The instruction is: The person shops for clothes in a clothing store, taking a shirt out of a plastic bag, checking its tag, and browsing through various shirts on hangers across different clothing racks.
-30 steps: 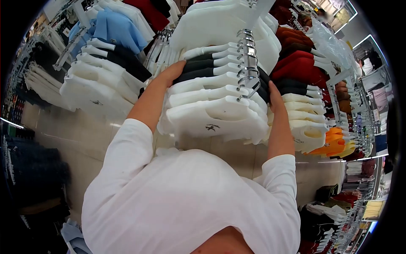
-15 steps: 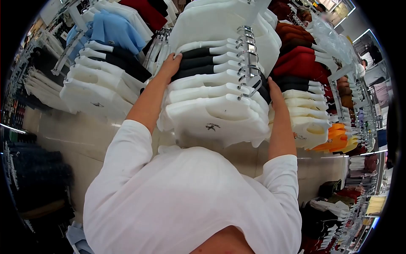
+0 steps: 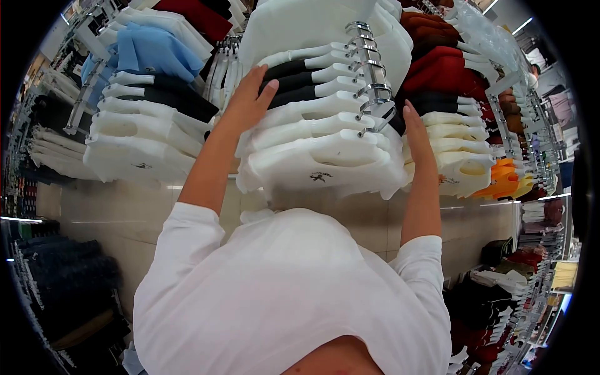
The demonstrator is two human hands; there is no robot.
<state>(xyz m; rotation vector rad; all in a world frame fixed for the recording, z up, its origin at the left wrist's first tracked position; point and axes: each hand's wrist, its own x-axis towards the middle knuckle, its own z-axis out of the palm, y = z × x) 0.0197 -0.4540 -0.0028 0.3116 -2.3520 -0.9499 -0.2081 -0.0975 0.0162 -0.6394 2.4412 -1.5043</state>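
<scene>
Several white shirts (image 3: 325, 172) and black shirts (image 3: 289, 83) hang on white hangers (image 3: 337, 72) from a metal display arm (image 3: 373, 65) in front of me. A small dark print shows on the front white shirt. My left hand (image 3: 250, 100) rests at the left shoulders of the black shirts, thumb spread from the fingers, holding nothing. On the other side, my right hand (image 3: 417, 128) is upright with fingers stretched out, beside the right edge of the row. I cannot tell whether it touches the cloth there.
To the left hang white shirts (image 3: 134, 153), black ones and a light blue shirt (image 3: 156, 50). Dark red shirts (image 3: 440, 72), cream shirts (image 3: 459, 162) and orange shirts (image 3: 500, 178) hang to the right. Dark trousers (image 3: 69, 269) are at the lower left, above the tiled floor (image 3: 144, 219).
My left hand's thumb has opened away from the fingers and lies over the black shirts' shoulders. My right hand's fingers have straightened. The view has tilted slightly, shifting the racks upward.
</scene>
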